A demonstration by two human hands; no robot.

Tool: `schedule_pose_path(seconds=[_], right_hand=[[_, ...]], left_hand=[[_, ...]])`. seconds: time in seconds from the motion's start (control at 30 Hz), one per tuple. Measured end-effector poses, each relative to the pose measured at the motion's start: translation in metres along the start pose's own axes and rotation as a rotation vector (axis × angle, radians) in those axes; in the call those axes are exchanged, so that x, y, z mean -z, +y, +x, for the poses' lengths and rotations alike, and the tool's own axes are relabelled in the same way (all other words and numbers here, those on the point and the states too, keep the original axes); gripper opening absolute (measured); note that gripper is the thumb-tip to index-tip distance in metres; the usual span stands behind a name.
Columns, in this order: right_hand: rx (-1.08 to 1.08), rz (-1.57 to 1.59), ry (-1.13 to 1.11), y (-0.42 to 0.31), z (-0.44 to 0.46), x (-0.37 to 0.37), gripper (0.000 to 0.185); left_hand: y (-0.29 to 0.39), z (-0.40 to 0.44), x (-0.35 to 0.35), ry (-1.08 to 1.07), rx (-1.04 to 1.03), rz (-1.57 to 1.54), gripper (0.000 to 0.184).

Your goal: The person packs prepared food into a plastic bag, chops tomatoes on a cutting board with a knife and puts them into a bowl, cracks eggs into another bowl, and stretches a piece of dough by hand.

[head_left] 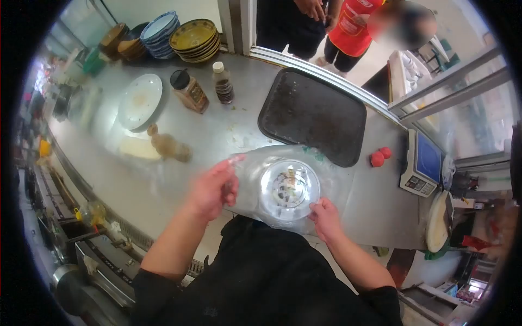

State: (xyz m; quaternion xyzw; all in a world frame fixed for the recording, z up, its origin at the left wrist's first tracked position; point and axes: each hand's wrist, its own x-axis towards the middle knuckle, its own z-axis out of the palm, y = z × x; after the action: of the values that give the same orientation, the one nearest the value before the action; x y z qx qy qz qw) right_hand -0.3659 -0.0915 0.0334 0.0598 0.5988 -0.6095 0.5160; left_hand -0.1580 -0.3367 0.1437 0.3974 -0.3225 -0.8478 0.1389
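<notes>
Head view: right hand [326, 217] pinched the near right rim of a round clear container [290, 189]. Left hand [213, 190], apart from the right, blurred left of the container; grip could not be told. Container lay between them, with a clear plastic bag [248, 187] about it. Bag's green print illegible. Beyond container, leftward: jar [188, 91], label unreadable. Directly beyond: dark tray [315, 111].

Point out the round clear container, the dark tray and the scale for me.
Round clear container [290, 190], head view: middle of its top.
Dark tray [314, 116], head view: bare middle of its surface.
Scale [428, 157], head view: its blue top.
</notes>
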Motion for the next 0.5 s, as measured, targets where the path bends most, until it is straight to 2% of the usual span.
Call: schedule_pose_path(seconds=[0.03,0.07,0.13,0.17,0.23,0.27,0.33,0.37,0.43,0.47,0.5], right_hand=[[0.053,-0.043,0.091,0.008,0.004,0.015,0.005],[0.054,-0.037,0.091,0.006,0.003,0.025,0.005],[0.11,-0.625,0.079,-0.002,0.004,0.046,0.006],[0.111,-0.619,0.08,-0.012,-0.002,0.049,0.006],[0.244,-1.024,0.166,-0.044,-0.02,0.046,0.02],[0.246,-1.017,0.171,-0.051,-0.022,0.041,0.02],[0.72,-1.46,0.402,-0.056,-0.021,0.025,0.024],[0.718,-1.454,0.408,-0.053,-0.017,0.023,0.024],[0.621,-1.823,0.326,-0.042,0.001,0.024,0.022],[0.621,-1.817,0.332,-0.04,0.01,0.034,0.022],[0.446,-1.834,0.324,-0.042,0.018,0.05,0.02]], left_hand=[[-0.009,-0.003,-0.012,-0.06,0.014,0.038,0.039],[-0.016,-0.006,-0.023,-0.118,0.028,0.074,0.04],[-0.026,-0.013,-0.043,-0.163,0.04,0.065,0.041],[-0.029,-0.017,-0.051,-0.21,0.054,0.051,0.042],[-0.032,-0.021,-0.062,-0.246,0.066,0.047,0.043],[-0.033,-0.023,-0.067,-0.242,0.05,0.068,0.044],[-0.034,-0.025,-0.074,-0.241,0.036,0.096,0.045],[-0.035,-0.026,-0.078,-0.253,0.033,0.101,0.045],[-0.035,-0.028,-0.083,-0.267,0.029,0.114,0.046],[-0.035,-0.03,-0.085,-0.26,0.023,0.168,0.046],[-0.037,-0.031,-0.088,-0.253,0.017,0.219,0.046]])
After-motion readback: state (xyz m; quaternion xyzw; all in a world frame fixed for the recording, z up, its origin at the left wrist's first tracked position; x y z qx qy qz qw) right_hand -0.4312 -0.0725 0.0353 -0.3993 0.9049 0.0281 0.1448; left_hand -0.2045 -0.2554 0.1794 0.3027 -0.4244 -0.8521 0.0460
